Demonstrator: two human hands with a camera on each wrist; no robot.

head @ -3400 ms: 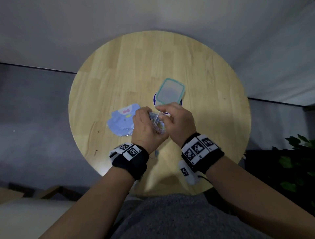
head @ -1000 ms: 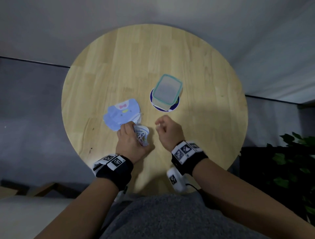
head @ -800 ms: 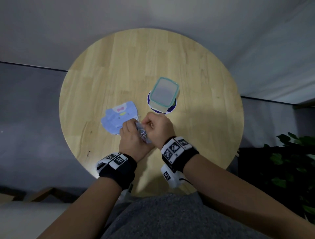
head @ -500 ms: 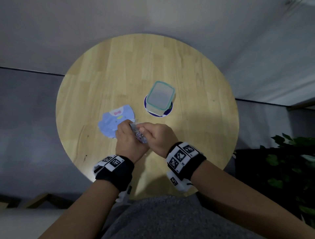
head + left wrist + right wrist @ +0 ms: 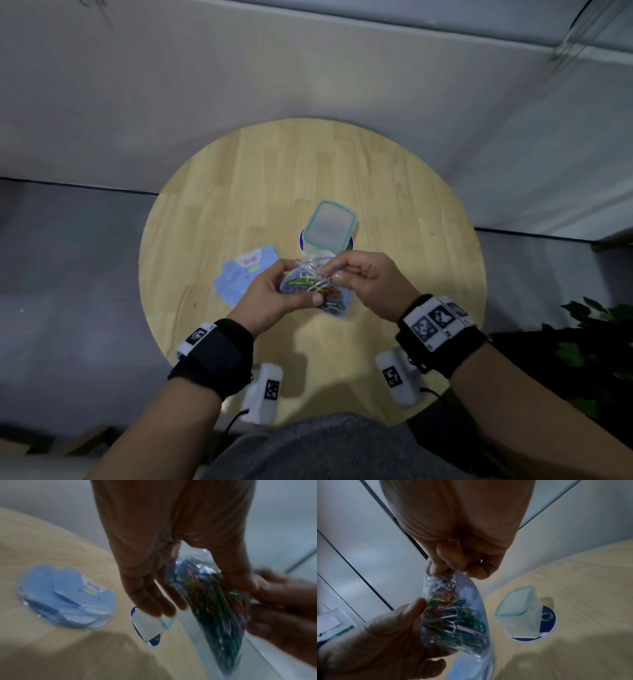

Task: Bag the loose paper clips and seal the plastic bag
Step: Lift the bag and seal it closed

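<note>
A small clear plastic bag (image 5: 317, 289) full of coloured paper clips (image 5: 452, 616) hangs between both hands above the round wooden table (image 5: 239, 192). My left hand (image 5: 274, 294) grips the bag's body from the left, thumb across its front. My right hand (image 5: 356, 274) pinches the bag's top edge between thumb and fingertips (image 5: 440, 566). In the left wrist view the bag (image 5: 211, 595) is blurred. Whether the bag's mouth is closed cannot be made out.
A clear box with a teal rim (image 5: 329, 229) stands on a round blue coaster (image 5: 547, 616) just beyond my hands. A stack of blue bib-shaped bags (image 5: 243, 277) lies to the left. A plant (image 5: 596, 342) stands off the table's right side.
Both hands have lifted the bag off the table and turned it face up. My right hand, apart from it a second ago, now pinches its top edge.
</note>
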